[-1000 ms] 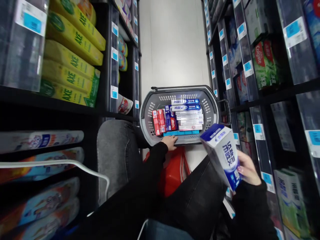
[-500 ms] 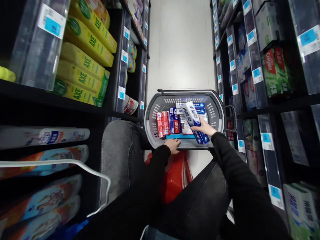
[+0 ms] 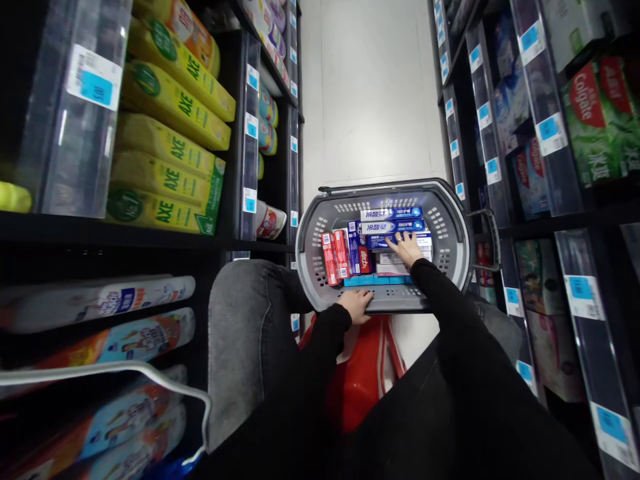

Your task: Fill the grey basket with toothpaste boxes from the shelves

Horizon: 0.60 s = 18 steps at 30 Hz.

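Observation:
A grey shopping basket sits in front of my knees, holding several boxes. My left hand grips its near rim, fingers curled over the edge. Inside the basket, my right hand has its fingers apart against the dark blue side of a toothpaste box, which lies crosswise. Another white-and-blue toothpaste box lies along its far side. Left of these stand dark blue boxes and red boxes. A row of light blue boxes lines the near wall.
Shelves flank the narrow aisle. Yellow AXE bottles and lying spray bottles are on the left, Colgate boxes on the right. A red bag lies between my legs. A white cable crosses at lower left.
My right hand has lowered the tilted toothpaste box flat among the others and its fingers have spread. My left hand stays on the rim. The view has shifted slightly.

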Available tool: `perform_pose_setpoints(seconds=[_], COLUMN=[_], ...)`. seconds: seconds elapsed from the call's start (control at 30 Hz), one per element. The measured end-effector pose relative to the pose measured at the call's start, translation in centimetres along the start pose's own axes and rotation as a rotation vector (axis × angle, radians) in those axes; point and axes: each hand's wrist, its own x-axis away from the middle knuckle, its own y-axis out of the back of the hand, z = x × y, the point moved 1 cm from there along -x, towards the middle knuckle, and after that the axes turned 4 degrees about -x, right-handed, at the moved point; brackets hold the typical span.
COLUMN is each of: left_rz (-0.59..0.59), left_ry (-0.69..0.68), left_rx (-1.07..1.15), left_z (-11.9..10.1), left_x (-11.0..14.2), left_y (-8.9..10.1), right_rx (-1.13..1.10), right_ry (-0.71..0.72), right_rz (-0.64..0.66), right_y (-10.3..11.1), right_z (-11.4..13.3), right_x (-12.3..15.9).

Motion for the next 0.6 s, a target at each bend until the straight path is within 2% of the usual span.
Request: perform_pose_setpoints(seconds=[0.13, 0.37, 0.47, 0.6], left_rz=[0.007, 0.008, 0.011, 0.018], left_ry=[-0.005, -0.001, 0.000, 0.008], left_rx=[0.001, -0.006, -0.006, -0.004], left_z=[0.1, 0.0, 0.0, 0.0], left_x=[0.0, 0.0, 0.0, 0.0], left_y=[0.0, 0.0, 0.0, -0.1], right_rx=[-0.062, -0.103, -0.116, -0.162], right_ry=[0.010, 0.119, 0.072, -0.068], right_rz=[0.004, 0.014, -0.019, -0.067], right_y=[0.1, -0.4, -0.3, 0.1], right_z=[0.4, 1.8, 2.7, 3.4], right_x=[-0.6, -2.1, -2.4, -2.4])
